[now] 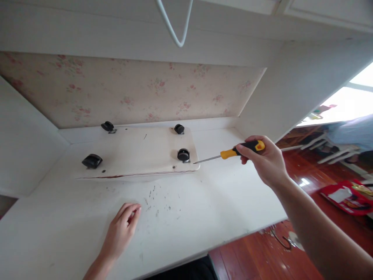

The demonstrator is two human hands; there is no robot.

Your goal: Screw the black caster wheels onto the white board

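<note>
My right hand (264, 159) grips a yellow-and-black screwdriver (229, 154) by its handle. The thin metal shaft points left, its tip close to the mounting plate of the front right caster (183, 154). This caster is one of several black casters on a white board (142, 149) with rounded corners, wheels upward. The others are the back right caster (179, 128), back left caster (107, 126) and front left caster (92, 161). In front of the board, my left hand (122, 229) rests with curled fingers, thumb and fingertips together; anything between them is too small or hidden to make out.
The white desktop (204, 210) has dark scuff marks. Floral wallpaper (157, 89) lies behind, with side panels left and right and a white cable (177, 41) hanging above. A red tray-like object (346, 198) is on the wooden floor (247, 256) at right.
</note>
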